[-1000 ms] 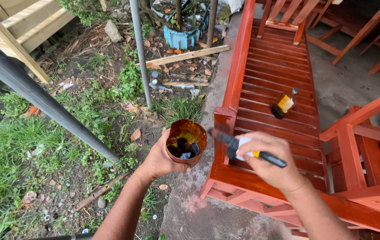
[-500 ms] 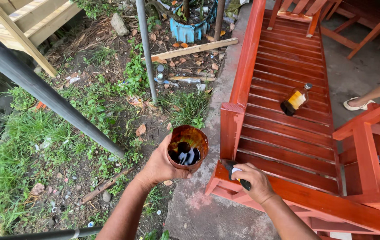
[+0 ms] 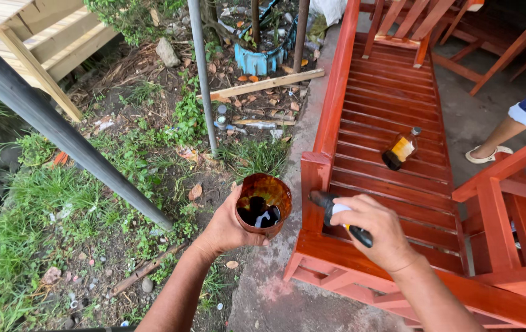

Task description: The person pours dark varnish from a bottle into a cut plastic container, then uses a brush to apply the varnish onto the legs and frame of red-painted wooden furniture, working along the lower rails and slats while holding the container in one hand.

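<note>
Brush (image 3: 340, 216) w/ dark bristles sits in the right hand (image 3: 378, 230), fingers curled tight round the handle, bristle end pointing left at the corner post on the near left end of the red slatted bench (image 3: 392, 117). Handle shows a white band and a bit of yellow, dark tip poking out below the fist. Looks light and stiff in the handle, soft at the bristles; probably slick w/ stain, so the grip mid-handle, clear of the wet end, seems right.

Cup (image 3: 264, 203), stained brown and see-through, is cradled in the left hand (image 3: 229, 229), fingers wrapped under and round its side, held just off the bench's left edge over the concrete. Inside: shallow pool of dark, glossy liquid at the bottom, walls smeared amber. Prob. thin-walled and light, easy to squash or slop if tipped, so needs holding upright.

Small bottle (image 3: 400, 148) lies on its side on the slats, toward the bench's right edge, mid-length; dark at the base, yellowish label, pale cap. Can't tell how much is in it.

Beyond the bench's left edge: grass, a metal pole (image 3: 201, 74), a loose plank (image 3: 266, 85), a blue pot (image 3: 262, 60). Another person's leg and sandal (image 3: 487, 154) at the right.
</note>
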